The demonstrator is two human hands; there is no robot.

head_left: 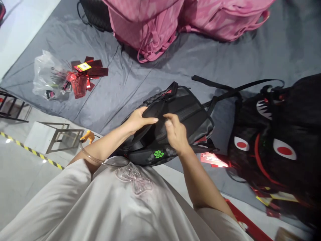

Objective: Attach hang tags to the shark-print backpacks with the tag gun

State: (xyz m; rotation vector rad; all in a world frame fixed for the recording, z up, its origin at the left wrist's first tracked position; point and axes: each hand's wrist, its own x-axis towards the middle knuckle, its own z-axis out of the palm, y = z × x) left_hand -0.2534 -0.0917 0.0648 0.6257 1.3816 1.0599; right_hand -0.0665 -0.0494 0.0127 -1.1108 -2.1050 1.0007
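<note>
A black backpack (185, 110) lies back side up on a grey sheet (140, 77), straps trailing to the right. My left hand (139, 119) grips a padded shoulder strap near its top, fingers folded over it. My right hand (175, 134) pinches the same strap area just to the right, thumb and fingers closed on the fabric. A green tag (158, 154) shows on the backpack's near edge.
A pile of black shark-face backpacks (276, 144) sits at the right. Pink backpacks (155, 26) lie at the back. A clear bag with red hang tags (75, 75) is at the left. A metal frame (61, 134) and a yellow-tipped hose (87, 136) stand on the floor.
</note>
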